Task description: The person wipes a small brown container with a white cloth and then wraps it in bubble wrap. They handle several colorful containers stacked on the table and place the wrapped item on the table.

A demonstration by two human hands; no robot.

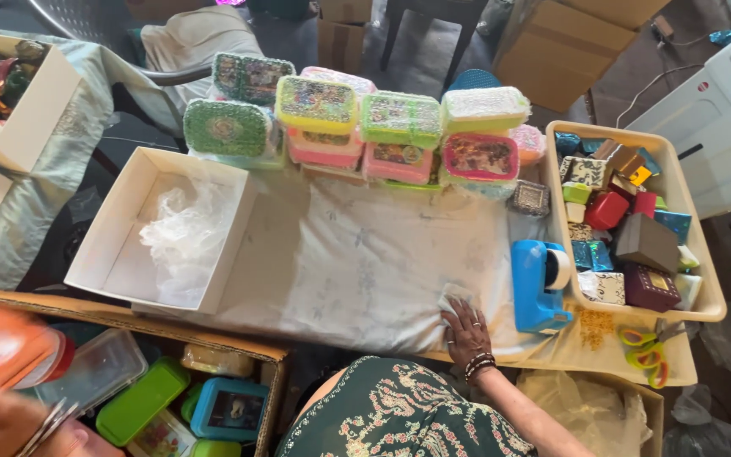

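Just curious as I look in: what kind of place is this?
Probably a home packing or craft workspace: stacked wrapped boxes, a tray of small gift boxes, a blue tape dispenser by the right hand.

- The right hand [465, 330] lies flat on the white cloth [365, 262], fingers on a small clear wrap [453, 298].
- At 3 o'clock of it stands a blue tape dispenser [539, 283].
- The left hand [6, 423], blurred, is at 9 o'clock over a cardboard box [213, 343].

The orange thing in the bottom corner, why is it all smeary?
In the head view, the orange lid and left hand sit at the frame's edge, blurred; the right hand on the white cloth looks sharp, in even light.
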